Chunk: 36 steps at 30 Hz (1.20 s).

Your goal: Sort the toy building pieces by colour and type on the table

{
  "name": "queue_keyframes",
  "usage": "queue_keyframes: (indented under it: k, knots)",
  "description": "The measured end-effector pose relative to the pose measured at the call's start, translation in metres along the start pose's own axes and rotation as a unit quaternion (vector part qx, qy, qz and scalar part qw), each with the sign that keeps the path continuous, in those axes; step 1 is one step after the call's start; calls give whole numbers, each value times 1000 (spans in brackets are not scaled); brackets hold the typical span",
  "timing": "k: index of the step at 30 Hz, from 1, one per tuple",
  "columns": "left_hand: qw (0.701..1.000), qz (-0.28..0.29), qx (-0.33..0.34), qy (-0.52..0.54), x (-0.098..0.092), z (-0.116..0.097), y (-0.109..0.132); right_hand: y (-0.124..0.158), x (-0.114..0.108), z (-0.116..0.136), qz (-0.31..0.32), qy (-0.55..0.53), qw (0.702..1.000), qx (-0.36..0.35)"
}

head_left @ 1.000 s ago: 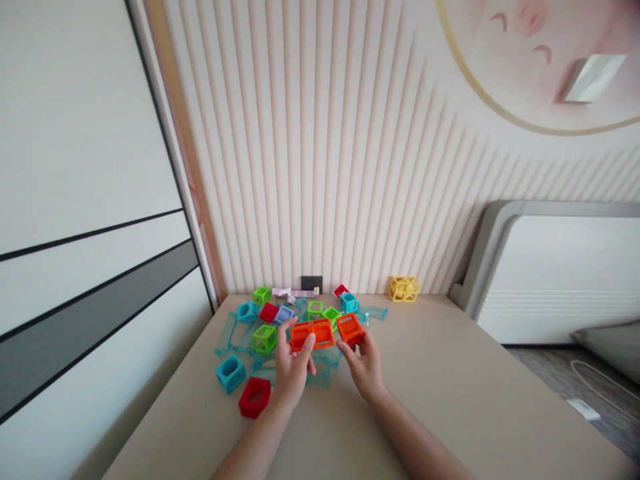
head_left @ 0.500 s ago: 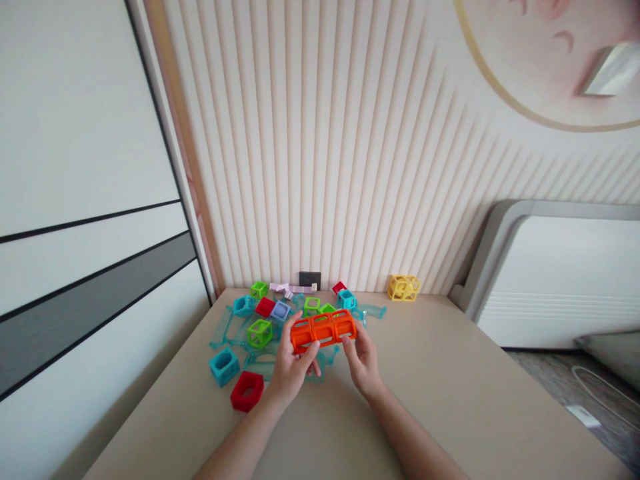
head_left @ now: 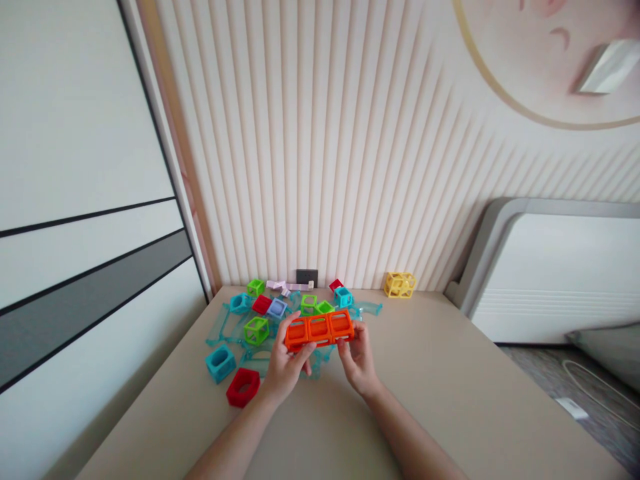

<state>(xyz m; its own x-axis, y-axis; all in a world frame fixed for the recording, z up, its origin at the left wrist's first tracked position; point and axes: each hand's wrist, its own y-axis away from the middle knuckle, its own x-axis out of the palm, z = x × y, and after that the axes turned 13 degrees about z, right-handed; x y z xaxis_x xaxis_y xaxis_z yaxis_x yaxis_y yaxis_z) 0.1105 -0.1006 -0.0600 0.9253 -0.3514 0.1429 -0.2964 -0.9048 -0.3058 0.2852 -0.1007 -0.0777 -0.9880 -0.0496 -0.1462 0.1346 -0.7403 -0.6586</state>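
Observation:
Between my two hands is a row of three joined orange open-frame blocks (head_left: 320,328), held up over the table. My left hand (head_left: 289,357) grips its left end, thumb along the near lower edge and fingers behind. At the other end my right hand (head_left: 359,360) pinches the row with thumb in front and fingertips at the side. Behind and below lie clear blue track pieces (head_left: 256,363), partly hidden by my left hand. Nearest my left forearm sits a red block with a round hole (head_left: 243,387), and beyond it a blue block (head_left: 220,364).
Green frame blocks (head_left: 257,331), small red blocks (head_left: 261,305) and a lilac piece (head_left: 290,286) lie on the table's left and back. Yellow frame blocks (head_left: 399,285) stand against the ribbed wall (head_left: 320,167). A white cabinet (head_left: 90,167) borders the left side.
The orange row has rolled slightly in my hands, so another long face now points toward me. Both hands still hold it. The whole view has shifted a little.

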Motion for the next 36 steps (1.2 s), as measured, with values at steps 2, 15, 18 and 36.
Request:
queue_keyframes:
  k: [2,15,18,36]
  knots:
    - [1000,1,-3,3,0,-1,0,1,0,2,5,13,1000,-6]
    - [1000,5,-15,27,8,-8,2,-2,-1,1,10,75,997,29]
    - [1000,15,-10,12,8,-6,4,-2,1,-1,-7,75,996,38]
    - [999,21,-20,-17,12,4,-1,-11,8,-3,-65,-28,992,103]
